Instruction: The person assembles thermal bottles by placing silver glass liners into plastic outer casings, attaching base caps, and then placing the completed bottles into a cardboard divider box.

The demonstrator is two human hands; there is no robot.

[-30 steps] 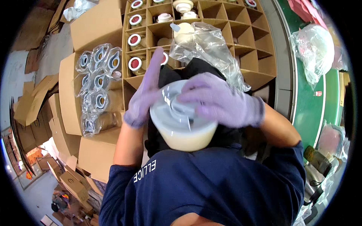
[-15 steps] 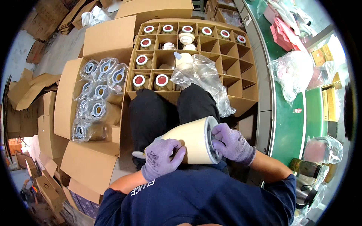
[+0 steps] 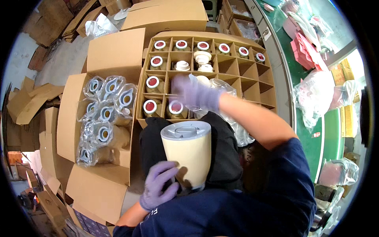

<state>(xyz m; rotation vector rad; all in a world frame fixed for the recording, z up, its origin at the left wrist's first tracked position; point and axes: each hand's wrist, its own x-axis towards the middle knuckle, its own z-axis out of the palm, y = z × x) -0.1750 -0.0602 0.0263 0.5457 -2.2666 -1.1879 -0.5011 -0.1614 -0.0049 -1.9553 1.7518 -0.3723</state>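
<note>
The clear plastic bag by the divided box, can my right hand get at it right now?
Probably yes: the right hand is free and hovers just beside the clear plastic bag, with nothing between them.

- My right hand (image 3: 194,93) reaches over the divided carton (image 3: 272,85); the cells on its right half stand open, so there's room to drop in there.
- The left cells are plugged by red-capped cups (image 3: 150,106).
- A crumpled plastic bag (image 3: 231,118) spills over the carton's near edge, under my forearm.
- The cream cup (image 3: 187,154) in my left hand (image 3: 158,185) stands upright on my lap, blocking the middle.
- The box of bagged cups (image 3: 103,118) fills my left side.
</note>
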